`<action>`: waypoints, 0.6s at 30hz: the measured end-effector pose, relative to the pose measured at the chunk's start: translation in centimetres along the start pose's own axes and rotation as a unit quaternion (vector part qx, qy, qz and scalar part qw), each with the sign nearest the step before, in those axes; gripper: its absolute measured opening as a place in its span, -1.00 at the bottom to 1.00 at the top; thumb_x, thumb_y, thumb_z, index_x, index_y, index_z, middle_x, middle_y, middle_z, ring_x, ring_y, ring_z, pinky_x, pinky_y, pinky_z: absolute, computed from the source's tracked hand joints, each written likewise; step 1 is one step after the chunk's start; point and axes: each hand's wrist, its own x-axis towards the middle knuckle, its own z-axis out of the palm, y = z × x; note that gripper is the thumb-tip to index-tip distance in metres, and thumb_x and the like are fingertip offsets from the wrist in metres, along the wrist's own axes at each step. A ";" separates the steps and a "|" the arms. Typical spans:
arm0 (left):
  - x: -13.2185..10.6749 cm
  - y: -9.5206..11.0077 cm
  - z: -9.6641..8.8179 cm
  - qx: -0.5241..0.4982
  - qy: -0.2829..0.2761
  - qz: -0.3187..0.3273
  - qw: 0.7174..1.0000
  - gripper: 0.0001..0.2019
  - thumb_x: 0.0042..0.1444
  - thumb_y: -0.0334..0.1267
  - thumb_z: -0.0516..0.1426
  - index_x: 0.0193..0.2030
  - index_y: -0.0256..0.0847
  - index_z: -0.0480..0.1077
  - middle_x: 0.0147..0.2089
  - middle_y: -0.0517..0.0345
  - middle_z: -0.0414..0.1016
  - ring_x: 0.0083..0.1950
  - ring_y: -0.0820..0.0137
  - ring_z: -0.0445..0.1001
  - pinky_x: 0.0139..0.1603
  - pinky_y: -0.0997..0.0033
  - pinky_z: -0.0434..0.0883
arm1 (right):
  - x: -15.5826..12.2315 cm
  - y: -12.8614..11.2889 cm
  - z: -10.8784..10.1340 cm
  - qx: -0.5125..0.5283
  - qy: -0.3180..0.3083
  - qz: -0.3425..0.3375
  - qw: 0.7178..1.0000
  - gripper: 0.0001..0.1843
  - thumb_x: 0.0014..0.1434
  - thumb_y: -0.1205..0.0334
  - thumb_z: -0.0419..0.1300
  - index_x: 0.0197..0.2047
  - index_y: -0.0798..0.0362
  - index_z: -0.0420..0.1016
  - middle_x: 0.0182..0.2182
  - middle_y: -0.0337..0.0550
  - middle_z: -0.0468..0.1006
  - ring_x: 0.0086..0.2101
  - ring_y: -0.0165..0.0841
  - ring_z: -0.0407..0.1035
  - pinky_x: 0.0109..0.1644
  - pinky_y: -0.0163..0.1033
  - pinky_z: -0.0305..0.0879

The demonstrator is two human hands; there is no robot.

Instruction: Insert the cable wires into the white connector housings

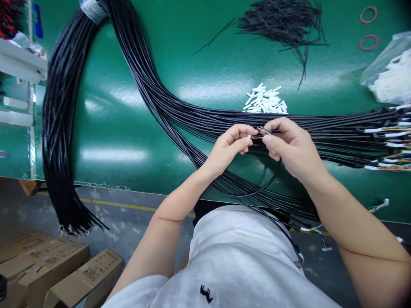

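Close together over the bundle of black cables [199, 110], my two hands work on the end of one cable. Thumb and fingers of my left hand [233, 141] pinch thin coloured wires [256, 137], with a small white piece at the fingertips. My right hand [290, 145] grips the same cable end, where bare or brownish wire strands show at the thumb. From below that hand the black cable [272, 179] curves down to the left. Just beyond the hands lies a pile of short white sleeves [266, 99].
Black cable ties [282, 21] are heaped at the back, near two reddish rings [368, 15]. A plastic bag of white parts [393, 75] sits at the right. Wire ends [398, 147] fan out below it. Cardboard boxes [85, 278] stand on the floor, lower left.
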 end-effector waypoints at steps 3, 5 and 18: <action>0.1 0.0 -0.1 0.012 0.006 0.011 1.000 -0.80 0.21 -0.13 0.32 -0.13 -0.18 0.55 -0.33 0.29 0.49 -0.38 0.64 0.37 -0.33 0.60 0.37 | 0.4 -0.5 -0.3 0.114 -0.011 0.069 0.991 -0.80 0.24 0.11 0.38 -0.31 -0.05 0.46 -0.52 -0.37 0.29 -0.57 -0.49 0.24 -0.54 -0.33 0.14; 0.1 0.0 0.0 0.016 0.005 0.008 1.000 -0.80 0.21 -0.11 0.31 -0.14 -0.18 0.54 -0.34 0.28 0.47 -0.39 0.63 0.35 -0.33 0.58 0.36 | 0.6 -0.9 -0.4 0.151 -0.006 0.091 0.984 -0.71 0.17 0.07 0.43 -0.36 -0.04 0.42 -0.47 -0.36 0.32 -0.58 -0.51 0.27 -0.56 -0.34 0.15; 0.2 -0.3 -0.1 0.013 0.004 0.003 1.000 -0.70 0.17 -0.01 0.37 -0.14 -0.18 0.54 -0.35 0.29 0.46 -0.40 0.63 0.32 -0.34 0.58 0.34 | 0.1 -0.3 -0.6 0.060 -0.031 0.049 0.997 -0.74 0.17 0.06 0.52 -0.26 -0.03 0.57 -0.53 -0.37 0.35 -0.62 -0.51 0.20 -0.59 -0.31 0.14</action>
